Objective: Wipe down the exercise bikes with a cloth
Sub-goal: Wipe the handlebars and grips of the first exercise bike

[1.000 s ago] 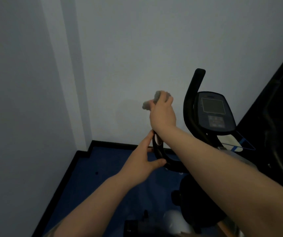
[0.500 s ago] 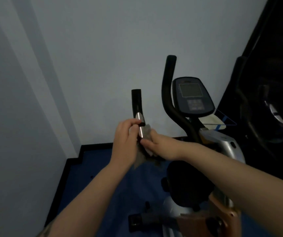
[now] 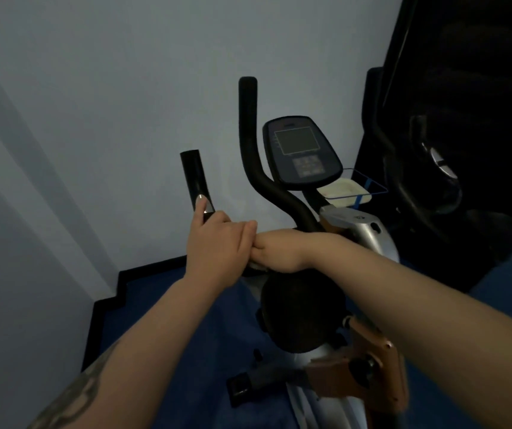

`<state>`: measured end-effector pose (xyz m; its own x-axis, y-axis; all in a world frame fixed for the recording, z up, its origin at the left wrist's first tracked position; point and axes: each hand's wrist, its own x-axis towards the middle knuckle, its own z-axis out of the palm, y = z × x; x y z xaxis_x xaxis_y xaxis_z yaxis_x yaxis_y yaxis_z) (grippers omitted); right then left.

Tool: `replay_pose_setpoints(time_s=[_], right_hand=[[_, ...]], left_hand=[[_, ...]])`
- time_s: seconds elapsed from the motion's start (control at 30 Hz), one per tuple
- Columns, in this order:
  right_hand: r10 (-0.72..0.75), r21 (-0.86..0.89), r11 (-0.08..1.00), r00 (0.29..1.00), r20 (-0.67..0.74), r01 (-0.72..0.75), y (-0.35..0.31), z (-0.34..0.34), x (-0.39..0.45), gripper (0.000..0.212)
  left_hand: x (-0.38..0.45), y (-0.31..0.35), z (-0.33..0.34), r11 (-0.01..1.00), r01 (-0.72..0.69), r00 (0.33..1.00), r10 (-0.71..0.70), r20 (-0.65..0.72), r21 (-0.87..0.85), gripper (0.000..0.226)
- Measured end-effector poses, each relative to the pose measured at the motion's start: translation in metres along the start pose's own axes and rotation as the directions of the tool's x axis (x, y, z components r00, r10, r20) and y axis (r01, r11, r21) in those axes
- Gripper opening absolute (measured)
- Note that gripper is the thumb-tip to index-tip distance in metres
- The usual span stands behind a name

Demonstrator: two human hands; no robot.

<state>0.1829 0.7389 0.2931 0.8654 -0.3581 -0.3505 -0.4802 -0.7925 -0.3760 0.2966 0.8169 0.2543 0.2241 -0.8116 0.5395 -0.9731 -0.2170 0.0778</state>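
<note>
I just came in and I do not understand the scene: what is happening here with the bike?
A person is cleaning an exercise bike that stands by a wall. The left hand grips the left handlebar, just below its upright end. The right hand is right beside it, lower on the same bar, and a little pale cloth shows under it. The right handlebar and the console are not being touched.

Bare forearms, tattooed L forearm (image 3: 72,394)
</note>
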Motion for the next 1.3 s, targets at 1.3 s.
replay_pose_setpoints(time_s=[1.3], right_hand=[[0.23,0.412,0.908,0.73,-0.643,0.077,0.058,0.016,-0.041,0.046]], left_hand=[[0.024,0.049,0.016,0.973,0.201,0.902,-0.139,0.409,-0.113,0.038]])
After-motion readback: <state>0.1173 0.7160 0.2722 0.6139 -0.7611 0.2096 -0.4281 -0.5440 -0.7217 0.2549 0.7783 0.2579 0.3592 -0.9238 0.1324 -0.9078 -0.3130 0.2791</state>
